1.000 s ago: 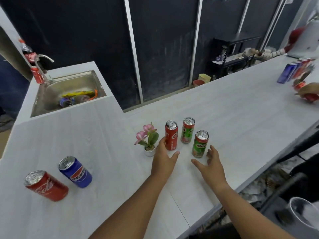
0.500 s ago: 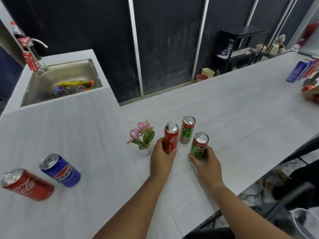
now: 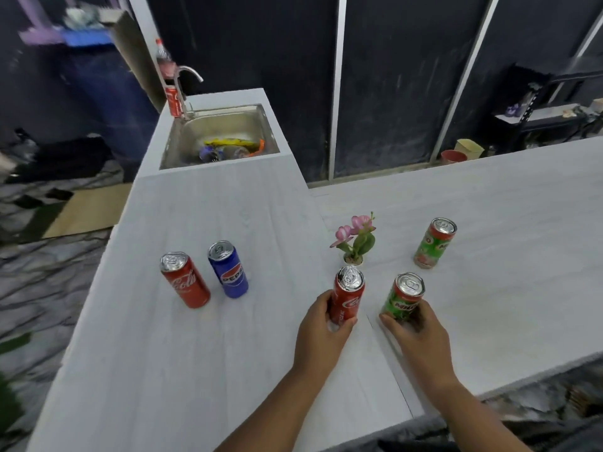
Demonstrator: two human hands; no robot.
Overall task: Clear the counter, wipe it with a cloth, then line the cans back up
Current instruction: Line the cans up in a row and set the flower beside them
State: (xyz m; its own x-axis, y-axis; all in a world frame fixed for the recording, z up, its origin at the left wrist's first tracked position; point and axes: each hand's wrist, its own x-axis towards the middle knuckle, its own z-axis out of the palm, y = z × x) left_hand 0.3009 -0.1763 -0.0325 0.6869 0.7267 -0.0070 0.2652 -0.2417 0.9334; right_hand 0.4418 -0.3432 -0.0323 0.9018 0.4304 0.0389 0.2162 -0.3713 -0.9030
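Cola can [image 3: 347, 300] in left hand [image 3: 321, 332] overlaps flower pot [image 3: 354, 257] just behind.

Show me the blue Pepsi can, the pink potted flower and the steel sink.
blue Pepsi can [image 3: 232, 278], head view, label.
pink potted flower [image 3: 363, 244], head view, green leaf.
steel sink [image 3: 228, 125], head view, far wall.

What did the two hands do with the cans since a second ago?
The left hand took hold of the slim red cola can, the right hand of the green Milo can; both cans came toward the person. The second green can, pink potted flower, blue Pepsi can and other red can stayed put.
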